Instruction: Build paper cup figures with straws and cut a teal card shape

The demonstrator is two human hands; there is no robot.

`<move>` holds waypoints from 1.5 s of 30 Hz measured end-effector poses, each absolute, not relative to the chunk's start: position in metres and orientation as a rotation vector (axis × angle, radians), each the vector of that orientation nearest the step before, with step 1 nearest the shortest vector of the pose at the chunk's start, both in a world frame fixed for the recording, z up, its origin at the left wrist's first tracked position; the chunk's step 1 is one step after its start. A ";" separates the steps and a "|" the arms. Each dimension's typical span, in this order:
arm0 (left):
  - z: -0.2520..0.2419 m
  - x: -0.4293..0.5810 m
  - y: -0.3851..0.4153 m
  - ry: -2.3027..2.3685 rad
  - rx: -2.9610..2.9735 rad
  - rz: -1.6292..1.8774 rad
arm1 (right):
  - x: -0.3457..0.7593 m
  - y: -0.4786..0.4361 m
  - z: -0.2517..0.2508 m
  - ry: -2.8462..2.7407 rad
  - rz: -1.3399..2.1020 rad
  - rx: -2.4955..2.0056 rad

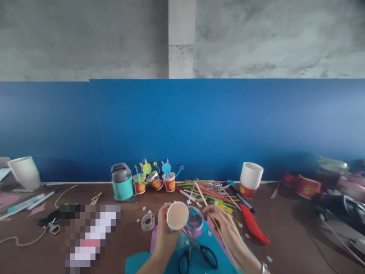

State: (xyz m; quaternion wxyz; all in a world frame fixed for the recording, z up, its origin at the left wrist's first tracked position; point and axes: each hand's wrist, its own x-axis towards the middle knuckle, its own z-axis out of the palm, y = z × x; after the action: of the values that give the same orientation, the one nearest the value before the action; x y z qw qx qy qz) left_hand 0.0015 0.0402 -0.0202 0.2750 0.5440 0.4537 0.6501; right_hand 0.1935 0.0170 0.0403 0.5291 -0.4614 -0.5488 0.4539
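Observation:
My left hand (pixel 164 232) is wrapped round a paper cup (pixel 177 215), whose pale round end faces me; whether this is the base or the mouth I cannot tell. A thin wooden stick (pixel 201 194) is pinched in my right hand (pixel 224 226), slanting up and left past the cup. Below and between the hands lie scissors (pixel 192 243) with black handles, blades apart, on blue paper (pixel 172 262). A roll of clear tape (pixel 195 218) is just behind them, and a smaller tape roll (pixel 148 222) sits left of the cup.
Three decorated paper cups (pixel 155 180) stand at the back beside a turquoise container (pixel 122 186). Coloured sticks and pens (pixel 211 190) are heaped behind my hands. Stacked white cups (pixel 251 179) and a red balloon-like piece (pixel 253 224) lie to the right. Paper scraps dot the table.

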 end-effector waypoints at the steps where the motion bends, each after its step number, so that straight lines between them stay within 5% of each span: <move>1: -0.022 0.002 0.042 1.233 1.471 1.753 | 0.190 0.014 0.045 -1.233 1.249 -0.948; 5: -0.021 0.001 0.043 1.292 1.544 1.746 | 0.182 0.000 0.058 -1.135 1.308 -0.695; 16: -0.015 0.000 0.038 1.327 1.720 1.716 | 0.158 -0.008 0.072 -1.749 0.486 -1.100; 45: 0.003 0.003 0.029 1.284 1.730 1.766 | 0.148 0.011 0.080 -2.013 0.429 -1.108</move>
State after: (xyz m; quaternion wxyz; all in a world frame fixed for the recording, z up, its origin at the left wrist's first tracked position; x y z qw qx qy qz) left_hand 0.0027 0.0288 0.0032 0.1770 0.6113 0.4535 0.6240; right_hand 0.1482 0.0112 0.0797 0.3912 -0.4363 -0.7925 0.1689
